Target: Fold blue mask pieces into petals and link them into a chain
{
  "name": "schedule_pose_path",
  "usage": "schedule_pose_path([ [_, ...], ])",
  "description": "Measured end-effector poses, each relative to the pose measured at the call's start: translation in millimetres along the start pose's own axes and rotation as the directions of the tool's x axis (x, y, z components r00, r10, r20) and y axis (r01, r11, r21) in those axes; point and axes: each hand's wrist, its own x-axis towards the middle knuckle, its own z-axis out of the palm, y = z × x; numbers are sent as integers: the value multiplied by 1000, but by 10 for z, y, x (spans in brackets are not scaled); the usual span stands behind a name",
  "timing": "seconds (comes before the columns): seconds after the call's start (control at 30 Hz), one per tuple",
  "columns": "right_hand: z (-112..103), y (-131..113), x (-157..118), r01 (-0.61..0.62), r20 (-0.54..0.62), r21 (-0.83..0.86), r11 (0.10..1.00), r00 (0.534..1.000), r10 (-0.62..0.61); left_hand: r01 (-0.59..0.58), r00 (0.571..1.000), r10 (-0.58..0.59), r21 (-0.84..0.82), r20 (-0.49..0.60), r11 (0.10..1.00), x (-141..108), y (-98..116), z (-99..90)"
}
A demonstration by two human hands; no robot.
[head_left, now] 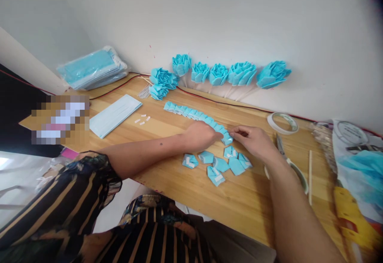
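A curved row of overlapping folded blue pieces lies on the wooden table and runs toward my hands. My left hand is curled, its fingertips pressed on the near end of that row. At the row's right edge, my right hand has thumb and forefinger pinched together; anything between them is too small to make out. Just below my hands several loose folded blue pieces are scattered, some with white strips on them. White-handled scissors lie beside my right forearm.
Blue flowers on sticks lean along the wall, with more lying at their left. A flat blue mask, small white bits and a bagged mask stack are left. A tape roll, stick and yellow glue gun lie right.
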Motion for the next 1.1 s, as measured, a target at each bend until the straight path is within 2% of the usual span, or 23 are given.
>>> schedule_pose_path([
  [0.2, -95, -77, -35, 37, -114, -3, 999, 993, -38, 1, 998, -5, 53, 68, 999, -7, 42, -82],
  [0.33, -92, -106, -51, 281, -103, -50, 958, 953, -285, -4, 998, 1, 55, 61, 998, -5, 40, -68],
  [0.4, -52, -97, -47, 351, -85, -114, 929, 928, -362, -7, 998, 3, 67, 62, 998, 3, 42, -61],
  [0.57, 15, -76, -53, 303, -29, -260, 917, 947, -321, 15, 996, -22, 84, 83, 996, 26, 59, -102],
  [0.77, -5, -98, -67, 258, -40, -279, 925, 959, -280, 18, 999, -20, 35, 46, 999, 19, 49, -171],
  [0.87, -14, -107, -69, 232, -74, -277, 932, 962, -262, 34, 998, -35, 30, 51, 999, 15, 50, -163],
  [0.97, -41, -136, -74, 265, -121, -239, 934, 946, -299, 58, 997, -58, 1, 47, 998, 14, 35, -119],
  [1.03, -70, -156, -76, 291, -200, -196, 937, 923, -328, 94, 995, -95, -82, -12, 992, 11, 10, -111],
  [1.1, -97, -163, -71, 305, -303, -160, 939, 890, -341, 107, 980, -145, -252, -139, 962, -2, -4, -179],
])
